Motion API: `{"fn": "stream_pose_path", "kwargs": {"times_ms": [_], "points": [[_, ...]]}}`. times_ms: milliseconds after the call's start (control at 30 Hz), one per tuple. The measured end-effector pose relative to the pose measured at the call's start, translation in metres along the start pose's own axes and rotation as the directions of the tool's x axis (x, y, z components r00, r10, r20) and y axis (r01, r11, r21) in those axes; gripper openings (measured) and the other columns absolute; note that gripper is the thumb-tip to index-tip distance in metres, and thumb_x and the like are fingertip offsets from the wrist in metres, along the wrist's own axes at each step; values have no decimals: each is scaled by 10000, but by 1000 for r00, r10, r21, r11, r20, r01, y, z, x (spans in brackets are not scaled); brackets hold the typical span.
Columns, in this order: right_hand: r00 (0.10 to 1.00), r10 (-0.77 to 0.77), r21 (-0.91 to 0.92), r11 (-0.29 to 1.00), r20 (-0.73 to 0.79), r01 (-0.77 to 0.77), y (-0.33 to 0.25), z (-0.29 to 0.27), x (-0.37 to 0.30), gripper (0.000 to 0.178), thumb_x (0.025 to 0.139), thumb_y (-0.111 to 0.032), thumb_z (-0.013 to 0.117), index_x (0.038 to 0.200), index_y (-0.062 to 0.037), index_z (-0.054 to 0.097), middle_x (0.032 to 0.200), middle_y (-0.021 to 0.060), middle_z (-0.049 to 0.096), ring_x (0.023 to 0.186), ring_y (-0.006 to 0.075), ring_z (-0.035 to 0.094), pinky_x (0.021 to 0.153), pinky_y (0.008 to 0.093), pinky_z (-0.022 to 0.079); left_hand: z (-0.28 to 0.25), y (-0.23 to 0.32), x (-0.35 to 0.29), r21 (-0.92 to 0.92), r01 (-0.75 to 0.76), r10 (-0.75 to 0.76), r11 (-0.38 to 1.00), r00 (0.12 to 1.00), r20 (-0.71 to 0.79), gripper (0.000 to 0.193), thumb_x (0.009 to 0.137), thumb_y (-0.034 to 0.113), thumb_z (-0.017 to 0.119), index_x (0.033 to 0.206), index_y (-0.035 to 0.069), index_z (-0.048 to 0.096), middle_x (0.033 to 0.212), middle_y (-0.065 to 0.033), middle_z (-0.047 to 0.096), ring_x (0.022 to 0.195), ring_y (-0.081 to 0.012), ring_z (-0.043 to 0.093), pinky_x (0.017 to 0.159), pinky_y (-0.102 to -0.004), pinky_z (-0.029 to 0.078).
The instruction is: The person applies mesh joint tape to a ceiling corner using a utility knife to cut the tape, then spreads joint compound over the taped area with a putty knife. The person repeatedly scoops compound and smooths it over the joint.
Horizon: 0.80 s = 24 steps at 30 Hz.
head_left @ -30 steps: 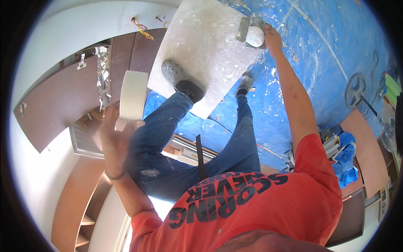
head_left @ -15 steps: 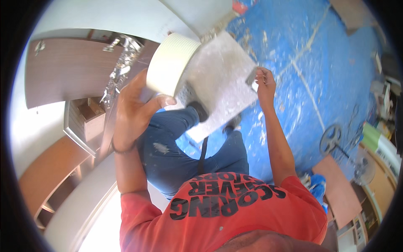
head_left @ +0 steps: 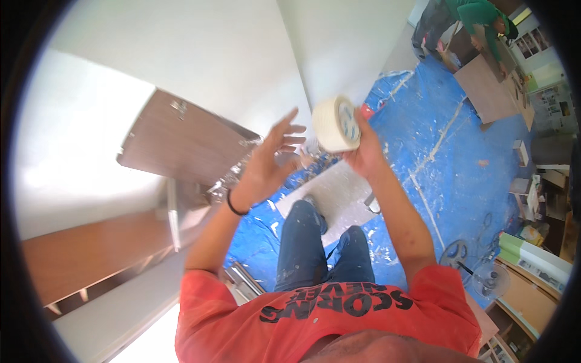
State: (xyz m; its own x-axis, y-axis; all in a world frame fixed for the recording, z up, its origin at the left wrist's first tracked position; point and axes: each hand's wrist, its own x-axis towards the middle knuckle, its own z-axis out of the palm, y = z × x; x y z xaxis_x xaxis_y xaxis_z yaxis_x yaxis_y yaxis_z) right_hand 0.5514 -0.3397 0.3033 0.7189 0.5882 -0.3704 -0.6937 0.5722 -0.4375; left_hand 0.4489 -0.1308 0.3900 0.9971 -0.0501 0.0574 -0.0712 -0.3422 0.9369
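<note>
A wide roll of cream-coloured tape is held up in front of me, its printed core turned to the right. My right hand grips the roll from its right side, fingers behind and thumb along the edge. To the left of the roll, my left hand is open with fingers spread, touching nothing; a black band circles that wrist. Below both hands lies a pale, dusty board on the floor. At its right edge, beside my right forearm, sits a small grey-and-white object whose kind I cannot make out.
Blue sheeting, marked with pale tape lines and debris, covers the floor. A brown panel leans at the left above an orange-brown shelf. A person in green bends over boards at far right. A fan stands lower right.
The tape roll has passed from my left hand to my right. My left hand has let go and opened. My right hand has come up and inward, off the board's edge. My view has shifted.
</note>
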Motion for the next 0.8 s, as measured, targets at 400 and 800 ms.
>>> {"fn": "stream_pose_path", "kwargs": {"times_ms": [400,800], "points": [[818,535,-121,845,211,-521,6,1,-105,732,1045,-663,313,1451,-81,492,1403,127,573,1214,310,617,1011,536,499,13,138,-27,504,-68,-146,861,916,374,530,803,304,846,1198,75,577,1194,-197,659,1117,-403,644,905,-486,524],[740,-463,-593,446,488,670,-152,238,-177,743,868,-148,784,1469,-9,370,1456,165,423,1352,298,455,1105,466,446,-8,319,28,467,64,-2,882,991,-132,644,855,388,809,1293,47,481,1145,-223,659,1121,-418,636,943,-472,526]]}}
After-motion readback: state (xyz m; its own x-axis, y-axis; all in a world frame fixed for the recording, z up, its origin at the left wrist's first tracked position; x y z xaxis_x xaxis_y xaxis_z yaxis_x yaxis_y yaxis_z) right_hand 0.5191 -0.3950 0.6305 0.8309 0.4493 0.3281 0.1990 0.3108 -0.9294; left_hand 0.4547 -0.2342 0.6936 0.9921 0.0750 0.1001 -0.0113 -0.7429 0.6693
